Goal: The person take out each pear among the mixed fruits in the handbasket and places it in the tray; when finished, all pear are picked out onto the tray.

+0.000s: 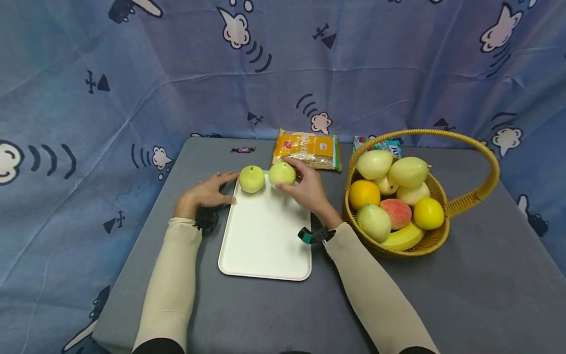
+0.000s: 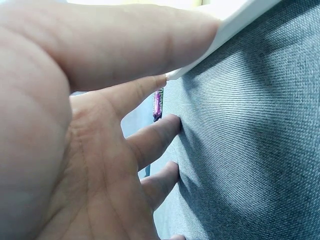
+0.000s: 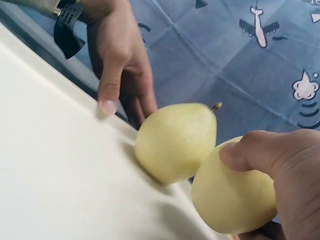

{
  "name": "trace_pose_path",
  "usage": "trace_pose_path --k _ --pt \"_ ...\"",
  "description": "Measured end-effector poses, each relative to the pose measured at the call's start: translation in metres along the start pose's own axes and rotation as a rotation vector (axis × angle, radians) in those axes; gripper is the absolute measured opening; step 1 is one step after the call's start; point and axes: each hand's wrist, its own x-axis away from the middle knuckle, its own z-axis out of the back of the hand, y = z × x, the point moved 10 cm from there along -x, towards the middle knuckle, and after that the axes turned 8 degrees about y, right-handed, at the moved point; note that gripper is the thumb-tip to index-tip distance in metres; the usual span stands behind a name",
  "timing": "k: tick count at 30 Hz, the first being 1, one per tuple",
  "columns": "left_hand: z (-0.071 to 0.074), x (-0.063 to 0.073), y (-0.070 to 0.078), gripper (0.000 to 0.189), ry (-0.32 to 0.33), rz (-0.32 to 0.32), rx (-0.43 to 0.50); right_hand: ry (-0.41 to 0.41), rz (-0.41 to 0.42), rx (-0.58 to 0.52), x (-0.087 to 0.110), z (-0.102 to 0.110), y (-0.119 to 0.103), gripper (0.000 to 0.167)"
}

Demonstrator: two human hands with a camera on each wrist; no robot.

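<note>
My right hand (image 1: 308, 191) grips a yellow-green pear (image 1: 280, 175) over the far right part of the white tray (image 1: 264, 236). In the right wrist view, its thumb presses on the side of that pear. Close beside it, another pear (image 1: 251, 179) rests in the tray's far left corner, its stem showing in the right wrist view. My left hand (image 1: 207, 192) lies at the tray's left edge with fingers spread. Its thumb touches the tray rim (image 2: 240, 22) in the left wrist view, while other fingertips rest near the grey cloth.
A yellow wicker basket (image 1: 470, 200) of fruit stands right of the tray, its tall handle arching up. Behind the tray lie an orange-and-yellow food bag (image 1: 308, 149) and a purple wrapped candy (image 1: 243, 150). A teal packet (image 1: 391, 145) sits behind the basket.
</note>
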Motion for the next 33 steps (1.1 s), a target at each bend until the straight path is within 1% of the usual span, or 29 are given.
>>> trace_pose_path --k 5,10,16,19,23,25,27,30,33 --pt "-0.002 -0.002 0.001 0.089 -0.005 -0.004 0.008 -0.007 -0.032 0.031 0.003 -0.006 0.016 0.073" --pt "-0.003 -0.002 0.003 0.088 -0.011 -0.009 0.022 0.016 -0.036 0.053 0.003 -0.007 0.023 0.073" --pt "-0.001 -0.001 0.005 0.089 -0.009 -0.008 0.029 0.024 -0.025 0.086 0.000 -0.008 0.023 0.075" --pt "-0.001 -0.002 0.006 0.088 -0.009 -0.006 0.032 0.025 -0.016 0.132 0.000 -0.006 0.019 0.077" --pt "-0.002 -0.003 0.006 0.089 -0.012 -0.006 0.028 0.043 0.034 0.255 0.004 0.002 0.006 0.079" --pt "-0.002 -0.002 0.004 0.089 -0.008 -0.002 0.025 0.047 0.068 0.299 0.006 0.007 -0.006 0.079" --pt "-0.001 -0.001 0.003 0.089 -0.005 0.003 0.022 0.043 0.102 0.317 0.011 0.012 -0.020 0.077" --pt "0.001 0.000 0.002 0.090 -0.004 0.011 0.017 0.008 0.141 0.259 0.024 0.020 -0.042 0.076" --pt "0.000 0.001 0.003 0.090 -0.009 0.017 0.018 -0.055 0.138 0.164 0.042 0.031 -0.063 0.076"
